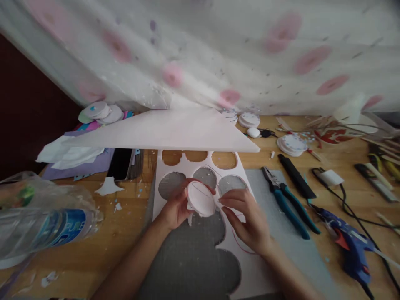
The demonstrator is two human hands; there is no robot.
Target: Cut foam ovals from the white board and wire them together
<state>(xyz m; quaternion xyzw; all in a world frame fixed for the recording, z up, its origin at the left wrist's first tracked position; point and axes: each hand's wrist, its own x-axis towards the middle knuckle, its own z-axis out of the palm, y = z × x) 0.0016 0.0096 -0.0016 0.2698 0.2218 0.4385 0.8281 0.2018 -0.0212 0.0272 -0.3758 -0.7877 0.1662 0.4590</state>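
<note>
My left hand is closed around a white foam disc, which it holds tilted above the cutting mat. A thin strip of foam hangs below the disc by my left fingers. At the disc's right edge is my right hand, its thumb and fingertips drawn together; whether a scrap lies between them is too small to make out. Underneath both hands lies a white foam sheet with several round holes cut in it and a red curved line drawn on it. Through the holes the grey cutting mat shows.
A large white foam board stands behind the hands. To the right lie pliers, a black-handled cutter and a blue glue gun with its cord. A plastic bottle and a phone are left. Stacked discs sit behind.
</note>
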